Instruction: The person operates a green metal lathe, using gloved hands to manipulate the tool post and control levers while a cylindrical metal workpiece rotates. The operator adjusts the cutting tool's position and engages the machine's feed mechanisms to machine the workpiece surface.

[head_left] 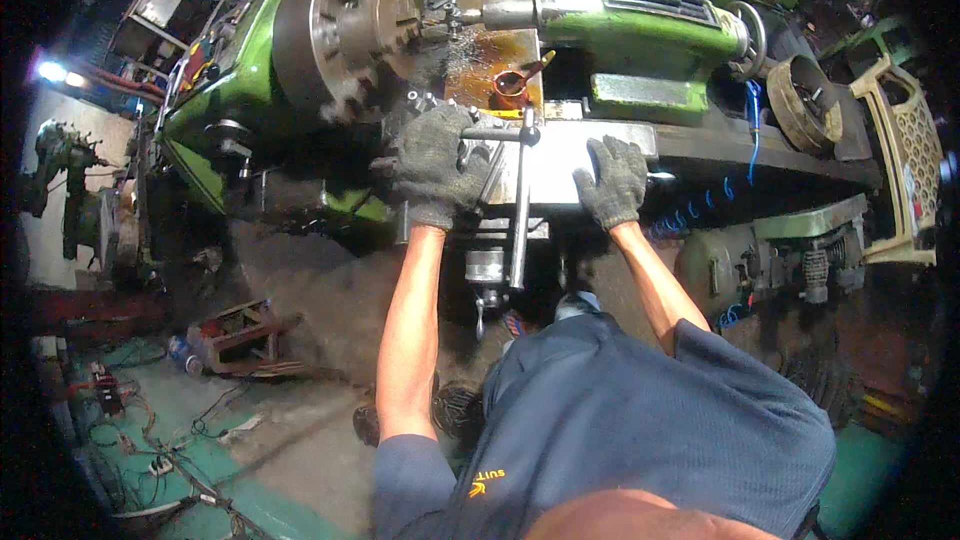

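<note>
My left hand (440, 168), in a dark grey work glove, lies over the tool post (412, 118) of a green lathe; its fingertips bend away from view, so their grip is hidden. A steel T-shaped handle (522, 210) stands right beside that hand, its crossbar end close to the glove. On the bright flat top of the metal slide (560, 162), my right hand (614, 182), gloved alike, rests at the right side with thumb and fingers apart, holding nothing. Beyond both hands, a small round cup with brown liquid (510, 86) and a brush handle (540, 67) sits on an oily, chip-strewn plate.
The large chuck (350, 35) is at the upper left, facing the green tailstock (640, 25) with its handwheel (750, 40). A blue coiled hose (753, 120) hangs on the right near a round metal drum (800, 105) and a beige plastic chair (900, 160). Cables (200, 485) cross the floor at left.
</note>
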A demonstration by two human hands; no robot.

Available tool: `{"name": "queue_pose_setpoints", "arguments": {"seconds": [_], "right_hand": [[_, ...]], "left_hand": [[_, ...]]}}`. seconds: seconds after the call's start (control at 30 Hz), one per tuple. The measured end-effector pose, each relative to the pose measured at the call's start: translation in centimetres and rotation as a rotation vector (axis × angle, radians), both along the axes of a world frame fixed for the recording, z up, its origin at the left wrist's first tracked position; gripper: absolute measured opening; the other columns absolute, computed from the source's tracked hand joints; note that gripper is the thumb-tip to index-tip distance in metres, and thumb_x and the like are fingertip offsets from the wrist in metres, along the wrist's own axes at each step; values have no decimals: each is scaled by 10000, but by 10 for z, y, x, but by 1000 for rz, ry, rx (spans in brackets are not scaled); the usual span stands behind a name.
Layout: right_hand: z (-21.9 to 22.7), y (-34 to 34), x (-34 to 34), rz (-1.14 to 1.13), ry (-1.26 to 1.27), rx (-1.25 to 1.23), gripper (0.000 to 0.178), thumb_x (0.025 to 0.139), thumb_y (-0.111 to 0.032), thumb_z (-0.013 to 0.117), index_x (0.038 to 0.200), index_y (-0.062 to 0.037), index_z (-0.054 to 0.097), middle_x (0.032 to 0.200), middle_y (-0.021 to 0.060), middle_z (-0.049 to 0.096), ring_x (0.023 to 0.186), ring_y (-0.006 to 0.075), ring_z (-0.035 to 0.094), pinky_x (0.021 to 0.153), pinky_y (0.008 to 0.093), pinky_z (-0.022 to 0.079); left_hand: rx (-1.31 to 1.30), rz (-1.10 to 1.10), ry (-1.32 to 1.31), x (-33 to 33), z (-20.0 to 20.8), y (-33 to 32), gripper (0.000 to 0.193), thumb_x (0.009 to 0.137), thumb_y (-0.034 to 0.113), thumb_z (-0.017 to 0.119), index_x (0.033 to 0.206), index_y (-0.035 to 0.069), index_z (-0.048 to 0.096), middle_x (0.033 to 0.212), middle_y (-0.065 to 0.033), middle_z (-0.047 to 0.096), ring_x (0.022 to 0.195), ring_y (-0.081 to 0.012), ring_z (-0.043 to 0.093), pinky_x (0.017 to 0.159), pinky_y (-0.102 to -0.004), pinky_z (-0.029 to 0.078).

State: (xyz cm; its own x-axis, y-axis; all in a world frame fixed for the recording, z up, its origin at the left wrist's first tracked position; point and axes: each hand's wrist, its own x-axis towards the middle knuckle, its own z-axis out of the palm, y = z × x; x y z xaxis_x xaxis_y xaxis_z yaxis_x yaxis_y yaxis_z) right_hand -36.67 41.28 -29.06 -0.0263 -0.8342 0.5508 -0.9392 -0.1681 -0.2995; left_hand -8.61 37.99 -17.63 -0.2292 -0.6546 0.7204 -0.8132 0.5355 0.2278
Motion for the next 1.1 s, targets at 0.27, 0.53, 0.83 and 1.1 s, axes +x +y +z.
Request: {"name": "queue_pose_setpoints", "arguments": {"seconds": [0.27,0.53,0.83,1.1], "right_hand": [[-1,0,4,4,42,34,540,778,-414,775,1226,-123,696,1276,203,654,1224,442,561,1130,553,350],[13,-21,17,-109,56,157,545,740,-374,794,1174,-69,673,1110,182,684,1054,380,621,960,495,466],[34,-32,64,-351,45,143,289,840,-236,698,1048,-38,665,1047,219,649,1025,429,630,884,491,507],[46,-33,76,-357,-65,114,313,830,-218,689,1112,-84,670,1099,182,663,1040,407,645,885,463,525]], "left_hand": [[-66,-5,34,5,-10,-2,415,719,204,723,1119,95,701,1152,-150,697,1108,-370,645,986,-480,506],[33,-5,18,12,-10,4,494,753,285,726,1199,86,658,1261,-152,632,1255,-375,546,1080,-530,404],[-57,-266,73,160,49,-16,490,817,282,749,1251,77,652,1305,-154,623,1234,-370,561,1066,-499,418],[-292,169,-186,440,101,-153,378,963,292,657,1251,47,658,1208,-164,685,1126,-353,634,1007,-443,478]]}}
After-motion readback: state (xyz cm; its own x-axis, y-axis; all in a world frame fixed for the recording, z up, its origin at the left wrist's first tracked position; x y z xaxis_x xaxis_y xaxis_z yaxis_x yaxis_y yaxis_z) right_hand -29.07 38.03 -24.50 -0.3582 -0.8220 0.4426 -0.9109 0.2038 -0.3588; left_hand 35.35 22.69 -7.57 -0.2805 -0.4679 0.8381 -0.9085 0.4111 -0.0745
